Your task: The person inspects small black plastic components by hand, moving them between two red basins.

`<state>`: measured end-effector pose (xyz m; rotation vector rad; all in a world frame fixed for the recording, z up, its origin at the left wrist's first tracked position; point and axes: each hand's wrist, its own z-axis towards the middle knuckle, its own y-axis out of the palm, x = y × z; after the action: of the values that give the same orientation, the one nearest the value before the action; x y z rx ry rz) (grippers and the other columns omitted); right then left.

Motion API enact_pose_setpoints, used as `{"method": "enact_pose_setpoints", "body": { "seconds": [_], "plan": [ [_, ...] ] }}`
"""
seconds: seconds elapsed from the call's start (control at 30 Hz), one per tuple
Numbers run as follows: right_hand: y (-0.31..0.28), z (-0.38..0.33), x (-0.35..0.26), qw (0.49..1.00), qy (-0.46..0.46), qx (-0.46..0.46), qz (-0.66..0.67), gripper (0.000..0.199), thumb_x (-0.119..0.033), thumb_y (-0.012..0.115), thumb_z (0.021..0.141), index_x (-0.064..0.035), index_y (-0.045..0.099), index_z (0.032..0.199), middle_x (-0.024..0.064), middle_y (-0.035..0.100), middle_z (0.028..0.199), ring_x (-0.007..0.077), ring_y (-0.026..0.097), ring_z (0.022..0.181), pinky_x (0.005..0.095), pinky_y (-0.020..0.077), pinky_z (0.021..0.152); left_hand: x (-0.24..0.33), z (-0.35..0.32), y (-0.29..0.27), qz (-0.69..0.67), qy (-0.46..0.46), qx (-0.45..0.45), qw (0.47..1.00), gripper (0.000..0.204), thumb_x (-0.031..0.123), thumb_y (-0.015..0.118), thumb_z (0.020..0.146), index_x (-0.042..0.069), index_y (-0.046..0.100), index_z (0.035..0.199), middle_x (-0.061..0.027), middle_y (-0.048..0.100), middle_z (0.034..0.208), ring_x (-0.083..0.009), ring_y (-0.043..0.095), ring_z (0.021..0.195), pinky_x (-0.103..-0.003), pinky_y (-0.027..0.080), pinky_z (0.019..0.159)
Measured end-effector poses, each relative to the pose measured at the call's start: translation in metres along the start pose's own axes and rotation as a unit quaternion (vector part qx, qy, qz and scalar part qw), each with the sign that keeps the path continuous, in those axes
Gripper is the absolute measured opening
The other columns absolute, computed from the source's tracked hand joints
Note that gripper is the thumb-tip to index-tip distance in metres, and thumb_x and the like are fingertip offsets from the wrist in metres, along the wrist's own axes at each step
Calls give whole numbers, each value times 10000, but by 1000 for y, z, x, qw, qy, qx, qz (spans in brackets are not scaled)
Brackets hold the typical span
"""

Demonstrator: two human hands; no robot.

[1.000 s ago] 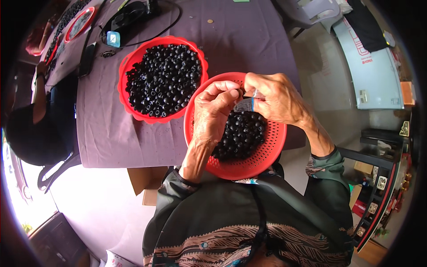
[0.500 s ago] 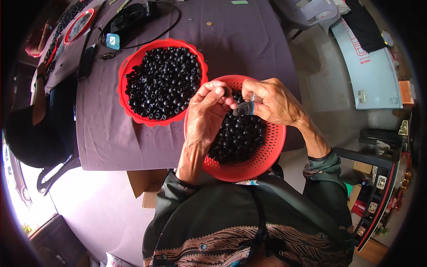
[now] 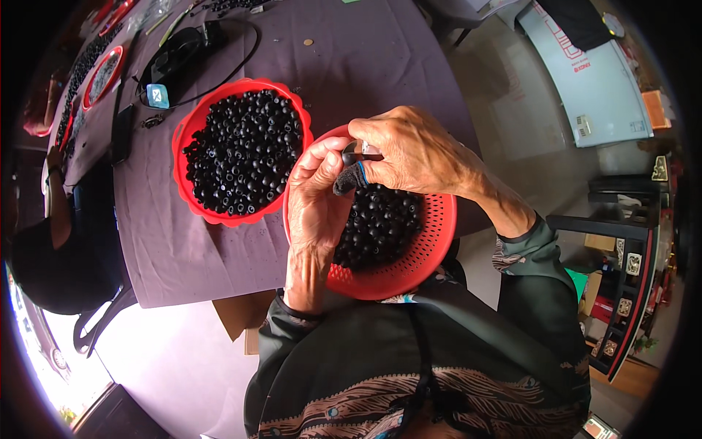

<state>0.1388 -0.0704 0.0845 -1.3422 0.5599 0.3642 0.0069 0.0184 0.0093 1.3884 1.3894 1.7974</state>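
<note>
Both my hands meet above a red perforated basket (image 3: 441, 245) of small round black pieces (image 3: 376, 227). My left hand (image 3: 314, 208) is closed, pinching one black round piece (image 3: 350, 156) between thumb and fingertips. My right hand (image 3: 420, 154) is closed too, its fingers against that same piece. A thin dark, blade-like tool (image 3: 371, 156) shows between its thumb and forefinger, though most of it is hidden. On the right thumb sits a dark grey knitted finger cover (image 3: 349, 179) with a blue edge. Left of my hands stands a red scalloped bowl (image 3: 183, 186) full of hollow black pieces (image 3: 245, 154).
A purple-grey cloth (image 3: 212, 267) covers the table. Toward its far left lie a black device with a looped cable (image 3: 186, 55), a phone (image 3: 123, 133) and another red tray (image 3: 91, 95). A person in dark clothes (image 3: 66, 249) sits at the left. A black shelf unit (image 3: 621, 293) stands right.
My right hand has moved in toward the left, and its fingers now meet the black piece at my left fingertips. The whole view has shifted, with the bowls appearing further left.
</note>
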Motion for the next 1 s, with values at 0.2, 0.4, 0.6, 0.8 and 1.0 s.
{"method": "enact_pose_setpoints", "body": {
  "seconds": [0.2, 0.4, 0.6, 0.8, 1.0],
  "plan": [
    [1, 0, 1, 1000, 5, -12, -8, 180, -131, 622, 682, 18, 530, 723, 166, 561, 588, 355, 577, 593, 440, 455, 591, 2, -1, 4, 45, 24, 4, 999, 191, 90, 616, 831, 15, 608, 1006, -69, 631, 991, -177, 600, 905, -336, 481, 859],
    [0, -1, -1, 1000, -2, -14, -10, 171, -131, 613, 688, 13, 533, 735, 166, 564, 599, 359, 574, 599, 449, 452, 595, 3, -2, 3, 55, 28, 11, 998, 178, 89, 609, 836, 2, 609, 992, -81, 632, 969, -178, 602, 901, -326, 484, 850],
    [4, -4, 1, 1000, -17, 10, -2, 155, -122, 611, 694, 4, 529, 731, 160, 563, 600, 360, 571, 600, 449, 447, 587, 2, -2, 5, 64, 34, 14, 997, 165, 70, 600, 839, 4, 612, 989, -81, 632, 963, -172, 604, 894, -317, 488, 845],
    [-3, -4, -1, 1000, -22, 9, -2, 165, -115, 623, 692, 6, 517, 732, 163, 563, 599, 356, 574, 588, 436, 446, 559, 2, -2, 8, 31, 20, 11, 999, 167, 73, 612, 830, 8, 610, 984, -70, 635, 985, -164, 603, 904, -319, 487, 849],
    [1, -5, 4, 1000, -26, 7, 1, 179, -119, 624, 695, 10, 506, 735, 161, 565, 600, 351, 577, 586, 434, 447, 553, -1, -1, 10, 6, 25, 6, 1000, 162, 80, 600, 845, -3, 611, 983, -91, 644, 938, -151, 614, 842, -273, 492, 783]
  ]
}}
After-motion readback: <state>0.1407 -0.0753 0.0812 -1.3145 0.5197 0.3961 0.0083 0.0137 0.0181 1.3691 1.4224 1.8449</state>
